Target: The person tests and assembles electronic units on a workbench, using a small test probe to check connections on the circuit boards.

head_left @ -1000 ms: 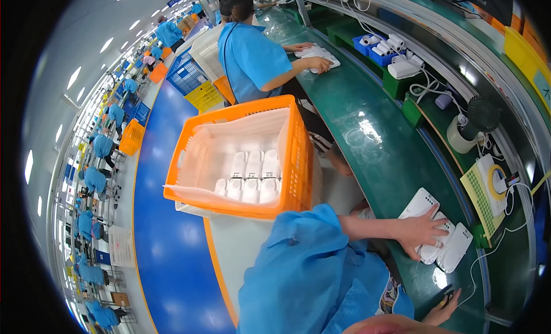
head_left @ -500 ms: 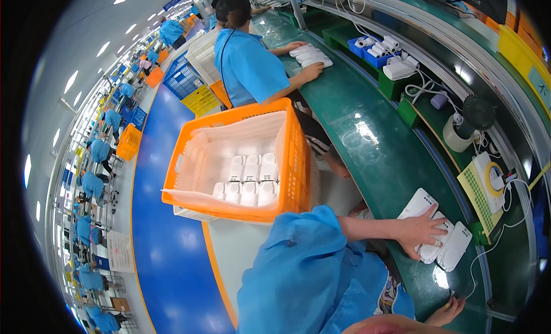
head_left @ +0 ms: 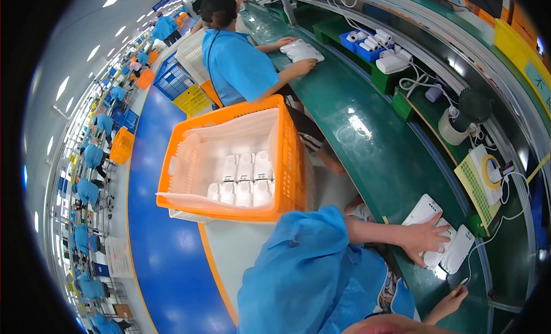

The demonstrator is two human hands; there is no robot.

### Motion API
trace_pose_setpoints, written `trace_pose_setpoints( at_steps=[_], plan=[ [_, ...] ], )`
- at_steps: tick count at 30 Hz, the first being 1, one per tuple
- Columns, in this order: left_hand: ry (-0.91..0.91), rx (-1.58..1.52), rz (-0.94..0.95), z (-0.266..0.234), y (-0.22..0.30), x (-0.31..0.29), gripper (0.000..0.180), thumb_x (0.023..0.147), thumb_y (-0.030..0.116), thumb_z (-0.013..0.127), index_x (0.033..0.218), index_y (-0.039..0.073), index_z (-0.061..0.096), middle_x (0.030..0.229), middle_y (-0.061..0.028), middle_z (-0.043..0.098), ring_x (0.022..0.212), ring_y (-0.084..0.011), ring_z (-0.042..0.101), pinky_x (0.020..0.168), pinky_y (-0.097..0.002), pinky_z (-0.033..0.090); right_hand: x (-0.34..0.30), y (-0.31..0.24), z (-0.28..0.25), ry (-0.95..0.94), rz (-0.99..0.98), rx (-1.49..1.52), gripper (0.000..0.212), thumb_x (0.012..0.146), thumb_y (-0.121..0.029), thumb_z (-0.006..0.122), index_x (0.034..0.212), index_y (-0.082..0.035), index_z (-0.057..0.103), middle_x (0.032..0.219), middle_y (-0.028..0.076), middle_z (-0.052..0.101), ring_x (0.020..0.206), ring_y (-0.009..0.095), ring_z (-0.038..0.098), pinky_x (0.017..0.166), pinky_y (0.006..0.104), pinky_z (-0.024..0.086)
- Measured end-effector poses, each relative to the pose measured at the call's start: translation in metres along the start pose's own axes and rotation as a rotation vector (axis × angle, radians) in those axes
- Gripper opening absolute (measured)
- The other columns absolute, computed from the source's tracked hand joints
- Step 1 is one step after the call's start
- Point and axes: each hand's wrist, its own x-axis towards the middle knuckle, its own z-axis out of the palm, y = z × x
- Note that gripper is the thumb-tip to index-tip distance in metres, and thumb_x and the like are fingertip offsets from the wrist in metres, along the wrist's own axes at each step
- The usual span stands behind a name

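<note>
Three white, rounded device housings lie side by side on the green bench at the lower right. My left hand (head_left: 426, 240) rests with its fingers spread over the middle housing (head_left: 431, 258), hiding much of it. The left housing (head_left: 423, 210) shows beyond my wrist, and the right housing (head_left: 458, 249) sits just past my fingertips. Lower down, my right hand (head_left: 449, 305) is closed in a pinch on the end of a thin white cable (head_left: 470, 265). The cable's tip points toward the housings, apart from them.
An orange crate (head_left: 229, 212) lined with white foam holds several white housings on my left. Farther along the bench (head_left: 367, 156), a co-worker (head_left: 238, 64) handles similar housings. A fan (head_left: 475, 106), blue bins (head_left: 367, 54) and a yellow-green board (head_left: 476, 182) line the right side.
The view has shifted slightly. My right hand has risen a little with the cable end, which now stands out from the fingers. My left hand stays over the middle housing.
</note>
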Motion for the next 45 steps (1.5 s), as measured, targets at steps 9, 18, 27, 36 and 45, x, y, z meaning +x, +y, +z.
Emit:
trace_pose_setpoints(
  at_steps=[9, 18, 27, 36, 45],
  plan=[
    [0.114, -0.084, -0.233, -0.079, -0.003, -0.010, 0.085, 0.066, 0.050, 0.090, 0.133, 0.006, 0.061, 0.145, -0.0215, 0.050, 0.141, -0.0465, 0.044, 0.112, -0.0626, 0.034, -0.014, -0.108, 0.009, -0.013, -0.227, 0.300, 0.012, 0.099, -0.007, 0.067, 0.107, 0.001, 0.071, 0.100, 0.012, 0.070, 0.092, 0.023, 0.068, 0.085, 0.0340, 0.055],
    [-0.130, 0.089, -0.377, -0.072, -0.016, -0.045, 0.113, 0.068, 0.060, 0.087, 0.157, 0.005, 0.042, 0.168, -0.0270, 0.025, 0.157, -0.0501, 0.018, 0.118, -0.0771, 0.015, -0.015, -0.172, 0.046, -0.051, -0.442, 0.256, 0.012, 0.085, -0.004, 0.079, 0.092, -0.003, 0.069, 0.086, 0.012, 0.062, 0.076, 0.033, 0.064, 0.066, 0.0411, 0.052],
    [-0.164, 0.078, -0.357, -0.072, -0.008, -0.041, 0.107, 0.069, 0.054, 0.089, 0.153, 0.003, 0.046, 0.166, -0.0285, 0.027, 0.156, -0.0511, 0.020, 0.119, -0.0749, 0.018, -0.018, -0.181, 0.054, -0.106, -0.430, 0.226, 0.010, 0.086, -0.009, 0.077, 0.088, -0.005, 0.068, 0.085, 0.011, 0.062, 0.083, 0.033, 0.063, 0.073, 0.0443, 0.051],
    [-0.112, 0.053, -0.336, -0.066, -0.006, -0.040, 0.109, 0.067, 0.051, 0.092, 0.153, 0.003, 0.045, 0.164, -0.0306, 0.029, 0.152, -0.0536, 0.024, 0.120, -0.0695, 0.024, -0.023, -0.190, 0.065, -0.083, -0.447, 0.156, 0.015, 0.083, -0.011, 0.080, 0.084, -0.006, 0.066, 0.083, 0.010, 0.062, 0.079, 0.032, 0.063, 0.069, 0.0446, 0.050],
    [-0.098, 0.013, -0.361, -0.068, 0.001, -0.035, 0.105, 0.065, 0.047, 0.094, 0.149, 0.002, 0.050, 0.162, -0.0309, 0.032, 0.151, -0.0545, 0.027, 0.118, -0.0608, 0.037, -0.032, -0.186, 0.073, 0.018, -0.402, 0.141, 0.016, 0.080, -0.009, 0.079, 0.082, -0.007, 0.063, 0.081, 0.009, 0.061, 0.077, 0.030, 0.062, 0.068, 0.0427, 0.050]
  ],
)
